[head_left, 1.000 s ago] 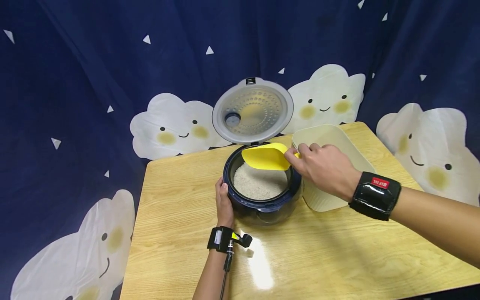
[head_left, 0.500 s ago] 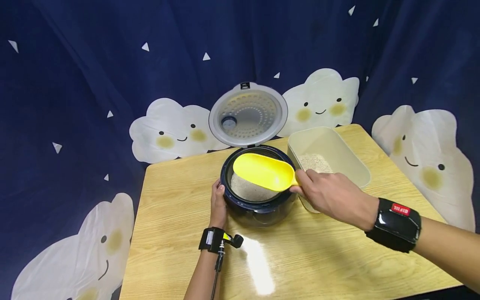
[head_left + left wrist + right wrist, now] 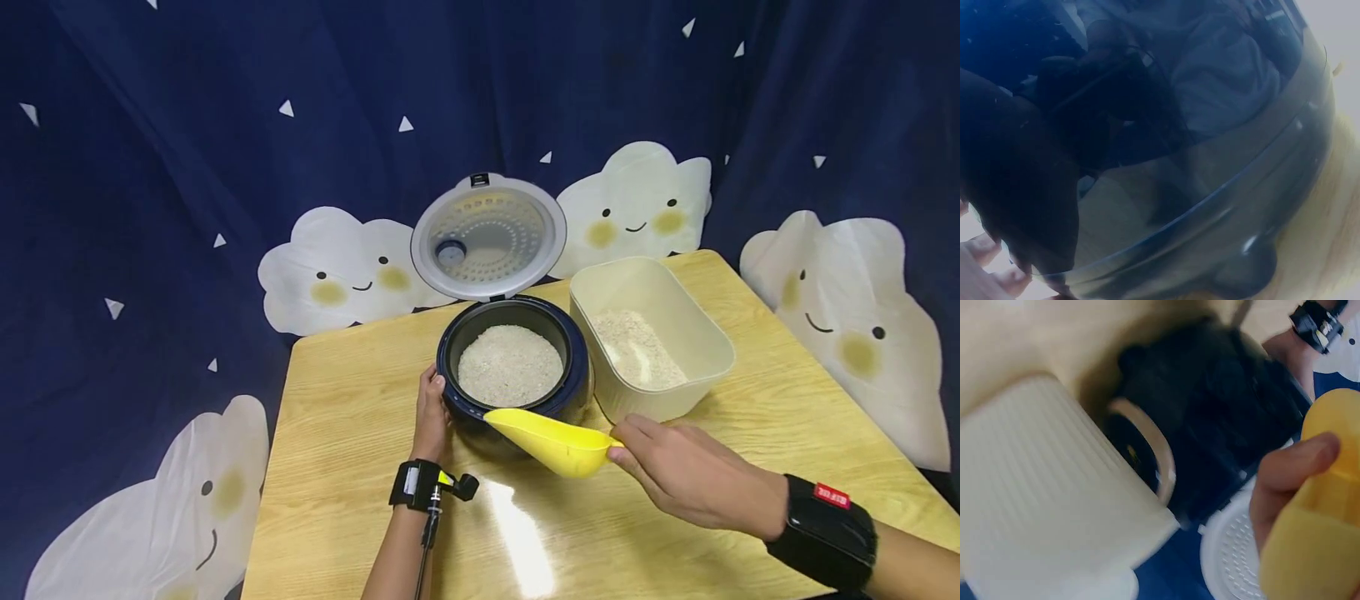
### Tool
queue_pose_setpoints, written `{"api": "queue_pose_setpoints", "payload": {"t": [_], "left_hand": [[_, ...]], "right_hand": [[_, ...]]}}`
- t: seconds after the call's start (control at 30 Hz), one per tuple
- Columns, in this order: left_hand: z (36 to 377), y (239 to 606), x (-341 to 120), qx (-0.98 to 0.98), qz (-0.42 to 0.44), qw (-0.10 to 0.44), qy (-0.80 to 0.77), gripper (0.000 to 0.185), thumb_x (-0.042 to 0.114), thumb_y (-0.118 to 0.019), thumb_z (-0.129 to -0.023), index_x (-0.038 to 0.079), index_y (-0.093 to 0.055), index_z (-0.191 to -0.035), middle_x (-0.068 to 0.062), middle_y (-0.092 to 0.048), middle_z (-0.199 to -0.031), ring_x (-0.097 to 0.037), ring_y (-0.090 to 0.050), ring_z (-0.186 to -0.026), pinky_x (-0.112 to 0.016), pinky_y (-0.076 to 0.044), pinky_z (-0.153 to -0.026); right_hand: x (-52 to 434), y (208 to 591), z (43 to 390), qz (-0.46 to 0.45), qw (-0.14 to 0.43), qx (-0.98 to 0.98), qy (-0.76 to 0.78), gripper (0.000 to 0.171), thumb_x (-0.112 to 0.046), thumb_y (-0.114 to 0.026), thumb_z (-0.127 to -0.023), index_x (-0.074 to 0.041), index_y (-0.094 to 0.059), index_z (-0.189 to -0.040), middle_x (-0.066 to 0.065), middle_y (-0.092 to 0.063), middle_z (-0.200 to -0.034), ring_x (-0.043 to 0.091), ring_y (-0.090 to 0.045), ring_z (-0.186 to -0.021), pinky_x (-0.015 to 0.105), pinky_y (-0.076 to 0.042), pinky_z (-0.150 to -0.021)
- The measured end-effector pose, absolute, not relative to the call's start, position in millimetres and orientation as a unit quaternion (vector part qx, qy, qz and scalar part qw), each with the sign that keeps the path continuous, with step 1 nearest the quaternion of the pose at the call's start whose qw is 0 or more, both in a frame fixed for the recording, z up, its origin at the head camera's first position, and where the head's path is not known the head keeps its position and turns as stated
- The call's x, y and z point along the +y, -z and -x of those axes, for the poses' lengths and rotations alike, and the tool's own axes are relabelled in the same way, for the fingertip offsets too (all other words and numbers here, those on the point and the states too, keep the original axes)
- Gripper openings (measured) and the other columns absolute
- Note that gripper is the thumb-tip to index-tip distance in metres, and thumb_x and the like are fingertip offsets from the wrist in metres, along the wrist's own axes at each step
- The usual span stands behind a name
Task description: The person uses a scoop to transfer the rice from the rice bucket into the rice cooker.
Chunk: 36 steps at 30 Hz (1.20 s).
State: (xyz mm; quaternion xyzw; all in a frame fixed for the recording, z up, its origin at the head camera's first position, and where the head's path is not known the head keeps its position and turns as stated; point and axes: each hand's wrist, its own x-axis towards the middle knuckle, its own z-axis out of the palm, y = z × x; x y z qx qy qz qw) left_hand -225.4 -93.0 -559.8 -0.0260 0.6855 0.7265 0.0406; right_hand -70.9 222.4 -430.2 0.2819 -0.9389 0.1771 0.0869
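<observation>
The yellow scoop (image 3: 551, 440) hangs low over the counter (image 3: 675, 508), just in front of the cooker (image 3: 513, 367) and nearer the person than its rim. Its mouth points left toward the left hand, and nothing can be seen inside it from the head view. The right hand (image 3: 693, 483) has its grip closed on the scoop's short handle, fingers pinching it at the right end; the right wrist view shows a fingertip (image 3: 1291, 472) pressed on the yellow plastic.

The left hand (image 3: 432, 414) rests against the cooker's left side, fingers lying along the dark wall; how tightly that grip closes cannot be told. The left wrist view shows only the glossy dark wall (image 3: 1210, 206) up close, with fingertips (image 3: 985, 262) at the lower left edge.

The cooker stands open, its round lid (image 3: 488, 237) upright behind the pot, which holds a level bed of rice (image 3: 510, 365). Just right of it, touching or nearly so, sits a cream tub (image 3: 675, 379) with a thin layer of rice on its floor. Behind the counter hangs a dark blue curtain (image 3: 150, 167) printed with smiling clouds.
</observation>
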Motion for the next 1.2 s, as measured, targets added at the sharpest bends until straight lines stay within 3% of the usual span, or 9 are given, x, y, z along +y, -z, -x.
{"api": "queue_pose_setpoints", "payload": {"t": [0.23,0.4,0.5,0.6,0.67,0.8,0.9,1.03,1.2], "left_hand": [[225.0,561.2,-95.8,0.682,0.027,0.045,-0.73,0.058,0.041,-0.038,-0.101,0.016,-0.04,-0.153,-0.018,-0.055,-0.144,-0.016,-0.059,-0.114,-0.031,-0.047,-0.095],[225.3,558.3,-98.7,0.69,0.03,0.036,-0.722,0.06,0.042,-0.037,-0.1,0.016,-0.04,-0.154,-0.017,-0.054,-0.144,-0.02,-0.058,-0.117,-0.032,-0.046,-0.095],[225.2,559.4,-99.4,0.694,0.032,0.035,-0.718,0.058,0.042,-0.036,-0.101,0.017,-0.041,-0.153,-0.016,-0.054,-0.145,-0.019,-0.058,-0.117,-0.032,-0.046,-0.095],[224.2,560.8,-98.6,0.696,0.035,0.032,-0.717,0.057,0.043,-0.036,-0.101,0.018,-0.042,-0.152,-0.015,-0.054,-0.145,-0.018,-0.057,-0.117,-0.033,-0.045,-0.095],[223.8,562.3,-97.7,0.698,0.036,0.031,-0.714,0.056,0.044,-0.036,-0.101,0.019,-0.043,-0.151,-0.015,-0.054,-0.145,-0.017,-0.057,-0.117,-0.033,-0.046,-0.094],[223.7,564.3,-95.9,0.697,0.029,0.027,-0.716,0.059,0.046,-0.036,-0.1,0.019,-0.043,-0.151,-0.015,-0.053,-0.145,-0.017,-0.058,-0.115,-0.033,-0.046,-0.094],[223.6,564.3,-94.0,0.696,0.023,0.024,-0.717,0.06,0.046,-0.035,-0.099,0.018,-0.043,-0.151,-0.017,-0.053,-0.144,-0.017,-0.058,-0.113,-0.033,-0.046,-0.094],[223.3,562.8,-92.0,0.704,0.025,0.023,-0.71,0.058,0.046,-0.034,-0.1,0.019,-0.043,-0.151,-0.016,-0.052,-0.146,-0.019,-0.057,-0.115,-0.033,-0.045,-0.094],[223.9,560.7,-90.7,0.711,0.025,0.023,-0.703,0.06,0.046,-0.034,-0.1,0.019,-0.042,-0.153,-0.014,-0.049,-0.152,-0.024,-0.054,-0.125,-0.035,-0.043,-0.1]], "right_hand": [[226.4,463.9,47.8,-0.304,-0.004,-0.906,-0.294,0.02,-0.015,-0.054,-0.106,-0.034,-0.055,-0.099,-0.026,-0.037,-0.083,-0.012,-0.036,-0.069,0.012,-0.035,-0.06],[231.3,485.7,44.3,-0.304,-0.114,-0.866,-0.38,0.024,-0.017,-0.044,-0.11,-0.033,-0.051,-0.093,-0.023,-0.03,-0.078,-0.012,-0.028,-0.064,0.013,-0.031,-0.056],[235.2,503.7,44.9,-0.289,-0.194,-0.836,-0.424,0.023,-0.023,-0.043,-0.111,-0.028,-0.049,-0.09,-0.021,-0.028,-0.074,-0.011,-0.023,-0.061,0.014,-0.027,-0.054],[236.4,521.9,43.8,-0.284,-0.245,-0.823,-0.426,0.016,-0.033,-0.053,-0.107,-0.021,-0.057,-0.098,-0.02,-0.033,-0.075,-0.01,-0.029,-0.062,0.014,-0.03,-0.055],[236.4,531.0,42.0,-0.275,-0.264,-0.836,-0.396,0.036,-0.041,-0.06,-0.102,-0.007,-0.064,-0.113,-0.02,-0.05,-0.084,-0.01,-0.038,-0.07,0.015,-0.035,-0.06],[231.3,543.9,41.7,-0.271,-0.269,-0.858,-0.343,0.048,-0.042,-0.07,-0.095,-0.007,-0.058,-0.126,-0.017,-0.055,-0.086,-0.007,-0.043,-0.071,0.017,-0.037,-0.06],[226.0,551.1,44.3,-0.284,-0.251,-0.865,-0.33,0.031,-0.036,-0.07,-0.096,-0.022,-0.049,-0.115,-0.019,-0.042,-0.075,-0.006,-0.04,-0.064,0.017,-0.036,-0.056],[220.8,560.8,50.2,-0.314,-0.21,-0.867,-0.326,0.024,-0.032,-0.066,-0.099,-0.023,-0.046,-0.109,-0.021,-0.038,-0.077,-0.008,-0.038,-0.066,0.016,-0.036,-0.056],[215.0,570.3,56.3,-0.326,-0.21,-0.876,-0.287,0.022,-0.037,-0.062,-0.101,-0.018,-0.052,-0.107,-0.019,-0.043,-0.078,-0.007,-0.04,-0.067,0.018,-0.038,-0.058]]}}
